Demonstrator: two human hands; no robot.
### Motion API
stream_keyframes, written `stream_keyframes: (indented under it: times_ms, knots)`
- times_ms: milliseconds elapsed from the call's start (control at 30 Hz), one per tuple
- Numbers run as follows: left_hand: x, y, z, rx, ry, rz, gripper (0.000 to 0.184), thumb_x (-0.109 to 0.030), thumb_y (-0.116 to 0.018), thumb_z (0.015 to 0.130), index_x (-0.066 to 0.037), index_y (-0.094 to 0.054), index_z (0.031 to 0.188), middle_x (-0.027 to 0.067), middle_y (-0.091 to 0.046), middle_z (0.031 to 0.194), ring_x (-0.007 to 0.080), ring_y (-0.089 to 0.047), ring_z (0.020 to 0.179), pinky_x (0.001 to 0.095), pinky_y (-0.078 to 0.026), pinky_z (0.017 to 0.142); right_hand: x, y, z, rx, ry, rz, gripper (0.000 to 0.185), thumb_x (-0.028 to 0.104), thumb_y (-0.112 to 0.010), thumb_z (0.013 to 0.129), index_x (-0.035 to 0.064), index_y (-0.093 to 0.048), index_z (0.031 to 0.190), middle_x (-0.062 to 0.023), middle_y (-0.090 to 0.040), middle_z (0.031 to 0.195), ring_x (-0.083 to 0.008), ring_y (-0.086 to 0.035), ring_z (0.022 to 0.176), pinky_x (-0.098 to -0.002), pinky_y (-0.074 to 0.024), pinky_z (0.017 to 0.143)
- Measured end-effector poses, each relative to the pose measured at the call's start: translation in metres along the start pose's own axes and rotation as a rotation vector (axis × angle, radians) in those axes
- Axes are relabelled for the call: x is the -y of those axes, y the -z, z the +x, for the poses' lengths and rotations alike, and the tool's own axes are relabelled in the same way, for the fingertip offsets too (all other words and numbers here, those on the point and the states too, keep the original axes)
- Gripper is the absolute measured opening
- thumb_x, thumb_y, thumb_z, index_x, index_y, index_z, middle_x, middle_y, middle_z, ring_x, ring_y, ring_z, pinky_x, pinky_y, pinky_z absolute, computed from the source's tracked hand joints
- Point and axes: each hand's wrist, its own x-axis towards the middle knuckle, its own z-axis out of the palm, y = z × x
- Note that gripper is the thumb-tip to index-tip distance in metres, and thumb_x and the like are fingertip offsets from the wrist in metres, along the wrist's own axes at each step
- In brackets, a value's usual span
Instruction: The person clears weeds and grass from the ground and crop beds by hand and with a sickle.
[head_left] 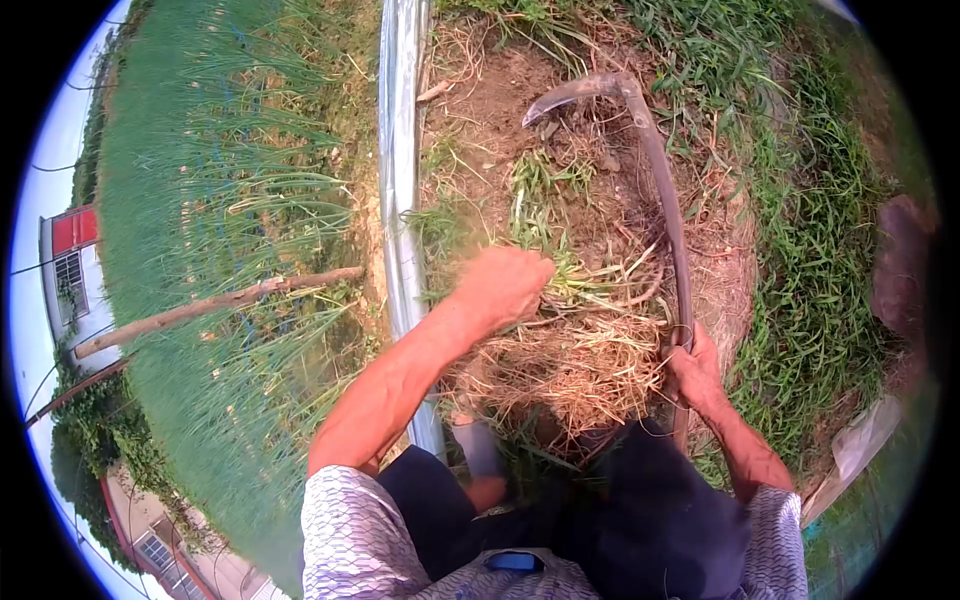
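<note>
My right hand point(696, 372) is wrapped round the lower part of a long, curved wooden handle. At the handle's far end, a hooked blade point(582, 92) rests over the bare soil, pointing left. My left hand point(508, 284) is closed in a fist at the middle, beside green weeds point(570, 275); what it holds, if anything, is hidden. Just below it lies a heap of dry straw-like roots and stems point(585, 370), close in front of my knees. More green weeds point(535, 190) lie on the soil beyond my left hand.
A silvery plastic strip point(398, 150) runs along the left of the soil. Beyond it are tall green onion-like plants point(200, 220) and a wooden pole point(220, 308). Grass point(825, 240) grows on the right, with a pale sheet point(865, 437) lower down.
</note>
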Motion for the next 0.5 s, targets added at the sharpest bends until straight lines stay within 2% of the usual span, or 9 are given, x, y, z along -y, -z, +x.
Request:
stream_keyframes:
  times_ms: [67,133,200,233,300,333,400,433,500]
  knots:
    - [-0.020,0.002,-0.007,0.133,-0.132,-0.025,0.007,-0.011,-0.057,0.073,-0.004,-0.054,0.075,0.0140,-0.061,0.070,0.0313,-0.064,0.071,0.0423,-0.050,0.059,0.029,-0.006,0.022,-0.022,0.005,0.021,0.013,0.002,-0.047,0.082,0.0076,-0.043,0.092,-0.0020,-0.046,0.062,-0.0091,-0.040,0.038,-0.0261,-0.0346,0.033]
    - [-0.027,0.012,0.000,0.213,-0.053,-0.031,0.011,-0.012,-0.057,0.075,-0.003,-0.053,0.079,0.0159,-0.062,0.077,0.0316,-0.064,0.075,0.0414,-0.050,0.060,0.029,-0.003,0.022,-0.040,0.016,0.041,0.013,0.003,-0.047,0.082,0.0069,-0.044,0.094,-0.0023,-0.047,0.064,-0.0098,-0.042,0.041,-0.0268,-0.0358,0.035]
    - [-0.020,0.021,0.015,-0.010,0.269,-0.027,0.025,-0.016,-0.060,0.075,-0.001,-0.051,0.094,0.0190,-0.060,0.097,0.0335,-0.064,0.084,0.0431,-0.051,0.065,-0.006,0.013,0.014,-0.074,0.150,-0.396,0.020,0.004,-0.047,0.080,0.0044,-0.047,0.100,-0.0025,-0.047,0.070,-0.0113,-0.047,0.055,-0.0286,-0.0422,0.047]
    - [-0.015,0.022,0.026,-0.021,0.269,-0.025,0.025,-0.016,-0.060,0.075,-0.001,-0.051,0.094,0.0190,-0.060,0.097,0.0335,-0.064,0.084,0.0431,-0.051,0.065,-0.029,0.023,-0.005,-0.094,0.065,-0.471,0.028,0.004,-0.048,0.077,0.0025,-0.050,0.105,-0.0022,-0.047,0.075,-0.0120,-0.048,0.069,-0.0295,-0.0442,0.060]
    - [-0.009,0.015,0.044,-0.298,0.469,0.153,0.047,-0.022,-0.061,0.077,0.002,-0.044,0.113,0.0216,-0.053,0.112,0.0376,-0.062,0.094,0.0462,-0.051,0.073,-0.093,0.061,-0.044,-0.042,0.065,-0.480,0.029,0.004,-0.049,0.076,0.0024,-0.051,0.105,-0.0014,-0.048,0.075,-0.0111,-0.047,0.072,-0.0286,-0.0442,0.066]
    - [-0.006,0.016,0.054,-0.297,0.476,0.148,0.047,-0.022,-0.061,0.077,0.002,-0.044,0.113,0.0216,-0.053,0.112,0.0376,-0.062,0.094,0.0462,-0.051,0.073,-0.101,0.068,-0.053,-0.037,0.063,-0.486,0.029,0.004,-0.049,0.076,0.0024,-0.051,0.105,-0.0014,-0.048,0.075,-0.0111,-0.047,0.072,-0.0286,-0.0442,0.066]
    - [-0.007,0.018,0.075,0.071,0.740,-0.171,0.063,-0.025,-0.060,0.079,0.004,-0.033,0.128,0.0233,-0.047,0.120,0.0406,-0.060,0.099,0.0491,-0.050,0.080,-0.100,0.072,-0.074,-0.060,0.047,-0.326,0.026,0.004,-0.050,0.075,0.0024,-0.051,0.101,-0.0009,-0.048,0.075,-0.0103,-0.048,0.070,-0.0273,-0.0439,0.062]
    - [-0.006,0.014,0.078,0.033,0.732,-0.141,0.057,-0.025,-0.059,0.079,0.007,-0.043,0.123,0.0277,-0.054,0.116,0.0410,-0.061,0.098,0.0489,-0.051,0.082,-0.089,0.068,-0.070,-0.085,-0.079,-0.235,0.023,0.003,-0.050,0.076,0.0035,-0.049,0.099,-0.0001,-0.047,0.073,-0.0089,-0.047,0.064,-0.0255,-0.0430,0.056]
    - [0.000,0.013,0.081,0.097,0.750,-0.176,0.049,-0.025,-0.058,0.080,0.007,-0.050,0.117,0.0265,-0.057,0.113,0.0389,-0.063,0.098,0.0462,-0.051,0.082,-0.053,0.047,-0.042,-0.084,0.031,-0.120,0.019,0.003,-0.050,0.078,0.0047,-0.048,0.097,0.0006,-0.047,0.070,-0.0081,-0.046,0.057,-0.0247,-0.0406,0.049]
